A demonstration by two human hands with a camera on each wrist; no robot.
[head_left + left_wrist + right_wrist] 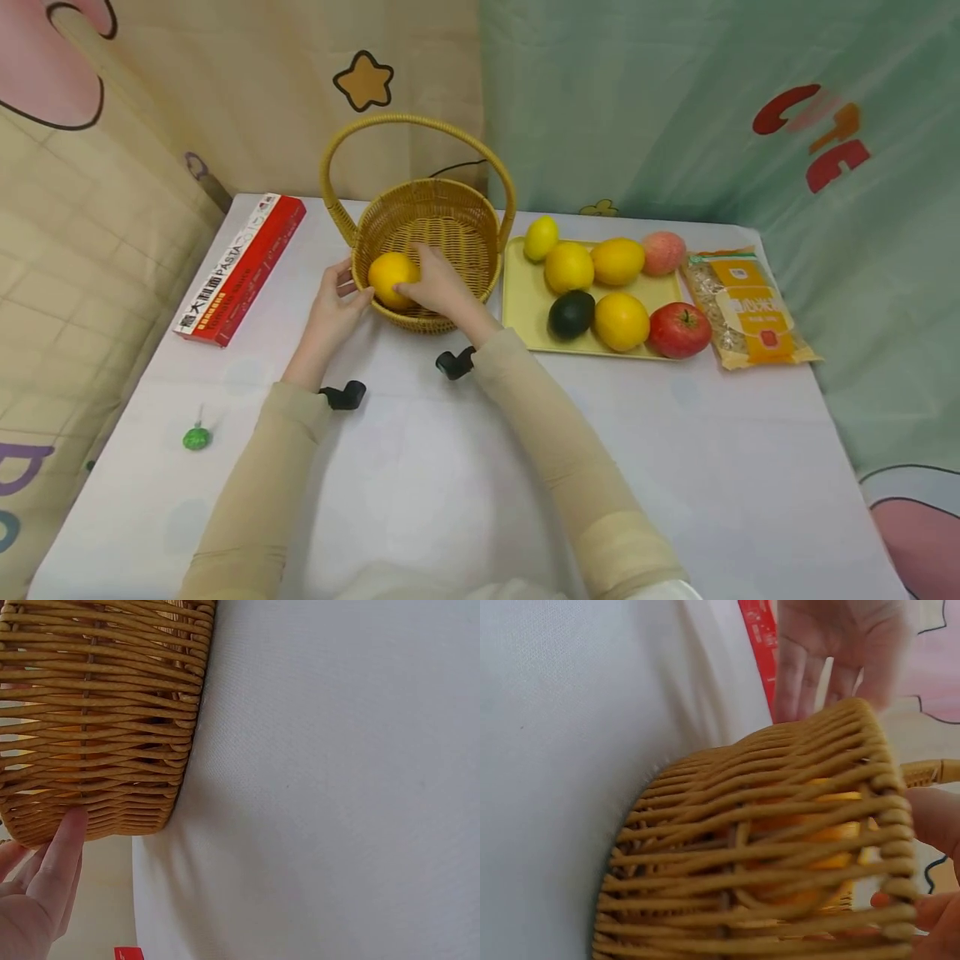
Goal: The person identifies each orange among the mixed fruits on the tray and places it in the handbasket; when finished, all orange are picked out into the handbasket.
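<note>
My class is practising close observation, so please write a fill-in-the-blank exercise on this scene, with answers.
The right hand holds a yellow fruit in the wicker ____.
In the head view, the pasta box lies on the table's ____ side.
The apple on the tray is coloured ____.
The lollipop's head is coloured ____.

Basket; left; red; green.

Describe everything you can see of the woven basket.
The round basket looks like golden-brown wicker, with gaps between its strands and one tall arched handle. It stands upright on the white table, between the red pasta box and the yellow tray. A yellow fruit is inside, at its near-left side, with the right hand on it. The left hand's fingers touch the outer wall.
</note>
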